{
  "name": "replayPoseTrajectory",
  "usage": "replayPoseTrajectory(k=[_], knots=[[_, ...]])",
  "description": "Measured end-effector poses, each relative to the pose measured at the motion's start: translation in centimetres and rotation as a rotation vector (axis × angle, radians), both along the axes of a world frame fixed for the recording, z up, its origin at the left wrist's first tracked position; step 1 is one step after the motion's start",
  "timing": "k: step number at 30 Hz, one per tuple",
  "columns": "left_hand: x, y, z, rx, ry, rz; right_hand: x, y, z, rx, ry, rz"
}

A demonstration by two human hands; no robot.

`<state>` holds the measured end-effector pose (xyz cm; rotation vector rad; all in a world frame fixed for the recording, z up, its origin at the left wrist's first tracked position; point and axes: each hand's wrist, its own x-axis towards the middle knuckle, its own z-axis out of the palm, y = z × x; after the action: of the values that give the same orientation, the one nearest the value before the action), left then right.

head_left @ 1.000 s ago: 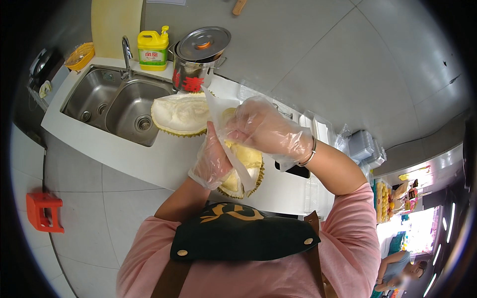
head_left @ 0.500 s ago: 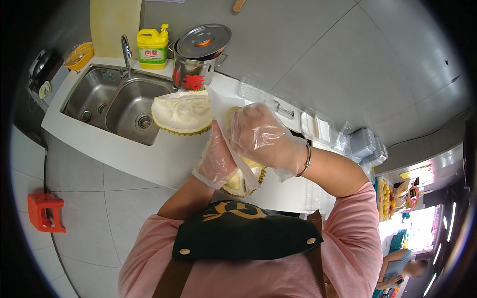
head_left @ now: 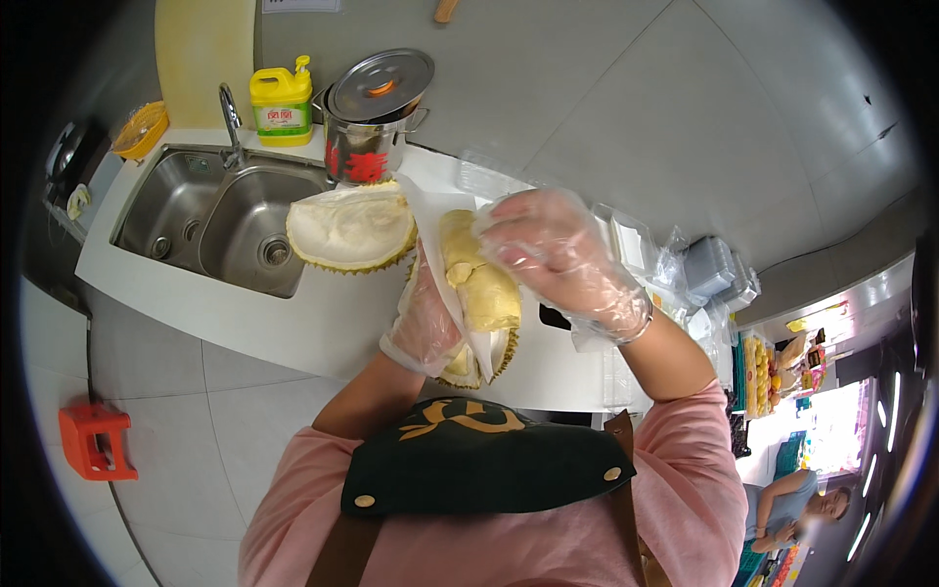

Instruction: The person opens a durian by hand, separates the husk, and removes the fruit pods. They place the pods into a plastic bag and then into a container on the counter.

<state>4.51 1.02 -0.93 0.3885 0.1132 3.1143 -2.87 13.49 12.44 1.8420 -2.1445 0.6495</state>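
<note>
A hand could pass along the front of the counter point(head_left: 337, 338), between the sink point(head_left: 269, 217) and the left hand point(head_left: 428, 318). Behind that strip, the husk point(head_left: 347, 233) stood in the way, with the pot point(head_left: 367, 149) just behind it. The paper point(head_left: 442, 210) walled off the fruit point(head_left: 491, 293) on its left; the right hand point(head_left: 562, 252) crowded its upper right. Lower down, room lay between the fruit and the clear plastic point(head_left: 618, 380).

durian husk point(head_left: 510, 354): rough, spiny | gloves point(head_left: 577, 256): glossy clear plastic | sink point(head_left: 256, 223): smooth metal | sleeve point(head_left: 690, 445): matt cloth
</note>
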Motion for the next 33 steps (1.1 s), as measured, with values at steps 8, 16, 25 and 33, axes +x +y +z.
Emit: replayPoseTrajectory(k=[8, 16, 25, 33], knots=[[0.2, 2.3, 0.7, -0.325, -0.123, -0.098, 0.9, 6.3, -8.6, -0.633, -0.967, -0.38], [-3.2, 10.8, 0.9, -0.454, -0.208, -0.343, 4.6, 10.8, -8.1, -1.058, -1.773, -0.254], [-7.8, 25.8, -2.4, -0.792, -0.096, -0.33, 4.3, 23.9, -14.5, -1.463, -1.672, -0.397], [-9.3, 37.4, -7.3, -0.794, 0.004, -0.481, 4.9, 34.5, -16.3, -1.558, -1.578, -0.607]])
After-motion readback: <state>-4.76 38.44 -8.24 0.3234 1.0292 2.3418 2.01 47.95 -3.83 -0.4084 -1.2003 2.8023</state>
